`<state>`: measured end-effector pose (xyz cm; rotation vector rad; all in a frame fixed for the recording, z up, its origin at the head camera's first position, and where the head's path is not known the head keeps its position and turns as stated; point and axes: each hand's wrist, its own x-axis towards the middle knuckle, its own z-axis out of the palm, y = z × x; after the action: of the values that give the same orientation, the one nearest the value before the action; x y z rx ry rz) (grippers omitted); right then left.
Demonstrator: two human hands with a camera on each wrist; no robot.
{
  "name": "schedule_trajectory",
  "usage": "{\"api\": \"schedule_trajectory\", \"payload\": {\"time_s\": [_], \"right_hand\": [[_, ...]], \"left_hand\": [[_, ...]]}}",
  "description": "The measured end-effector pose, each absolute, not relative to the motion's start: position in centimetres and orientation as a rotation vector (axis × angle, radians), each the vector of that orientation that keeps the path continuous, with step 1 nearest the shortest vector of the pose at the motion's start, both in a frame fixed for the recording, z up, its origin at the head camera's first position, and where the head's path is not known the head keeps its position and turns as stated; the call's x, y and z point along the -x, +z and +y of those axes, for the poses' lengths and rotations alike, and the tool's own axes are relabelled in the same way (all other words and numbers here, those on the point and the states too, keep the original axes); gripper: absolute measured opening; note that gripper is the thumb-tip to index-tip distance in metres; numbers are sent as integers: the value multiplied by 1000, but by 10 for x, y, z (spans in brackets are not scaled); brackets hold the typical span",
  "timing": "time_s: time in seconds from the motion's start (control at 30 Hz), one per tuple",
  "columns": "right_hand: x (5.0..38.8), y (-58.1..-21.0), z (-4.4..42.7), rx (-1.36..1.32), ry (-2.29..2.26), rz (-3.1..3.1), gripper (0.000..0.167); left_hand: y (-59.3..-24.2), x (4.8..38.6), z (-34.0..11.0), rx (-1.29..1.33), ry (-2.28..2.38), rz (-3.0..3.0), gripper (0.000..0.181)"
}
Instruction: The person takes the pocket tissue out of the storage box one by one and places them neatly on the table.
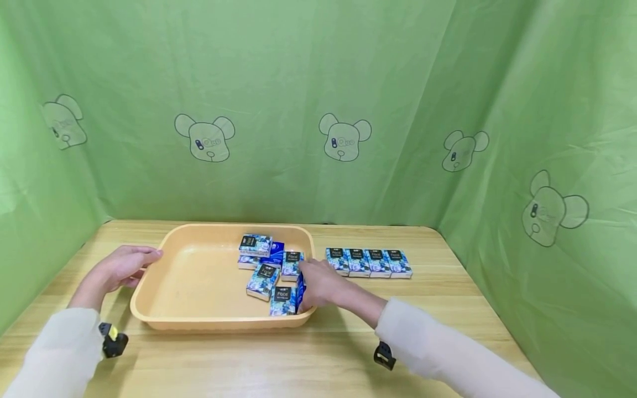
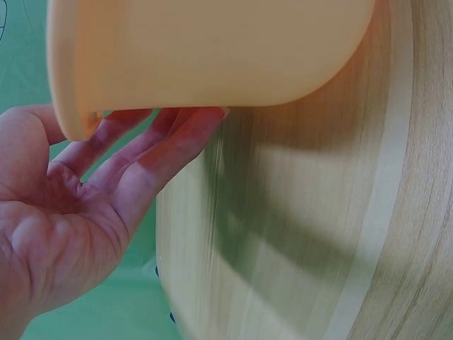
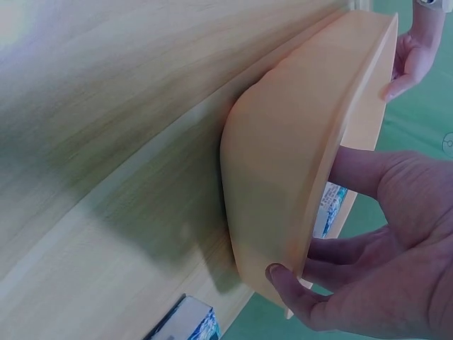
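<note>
A shallow yellow-orange tray (image 1: 199, 301) stands on the table. My left hand (image 1: 123, 268) grips its left rim, thumb over the edge and fingers against the outer wall, as the left wrist view shows (image 2: 92, 191). Several small tissue packs with blue floral print lie at the tray's right side, among them one near the front (image 1: 282, 302) and a tilted one (image 1: 262, 281). My right hand (image 1: 320, 284) reaches over the right rim and holds a blue-sided tissue pack (image 1: 300, 292), mostly hidden by the hand. In the right wrist view, one finger of this hand (image 3: 396, 248) stays outside the rim.
Right of the tray, several tissue packs (image 1: 369, 262) stand side by side in a row on the wooden table (image 1: 428, 320). Green curtains (image 1: 278, 182) with bear-like drawings enclose the table at the back and sides.
</note>
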<state>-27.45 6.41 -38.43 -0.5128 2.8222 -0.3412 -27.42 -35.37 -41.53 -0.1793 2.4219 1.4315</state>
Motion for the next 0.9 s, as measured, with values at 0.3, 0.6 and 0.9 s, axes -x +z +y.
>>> {"api": "schedule_trajectory", "payload": {"time_s": [0.3,0.6,0.9], "right_hand": [[276,-383,67,553,-397,2812,80],[278,-361,69,486,-448,2813,86],[282,-350,83,482,-518,2845,87]], "left_hand": [[-417,275,-354,177,1464,2404,68],[-417,274,-355,180,1465,2406,67],[-416,274,-354,175,1453,2417,68]]}}
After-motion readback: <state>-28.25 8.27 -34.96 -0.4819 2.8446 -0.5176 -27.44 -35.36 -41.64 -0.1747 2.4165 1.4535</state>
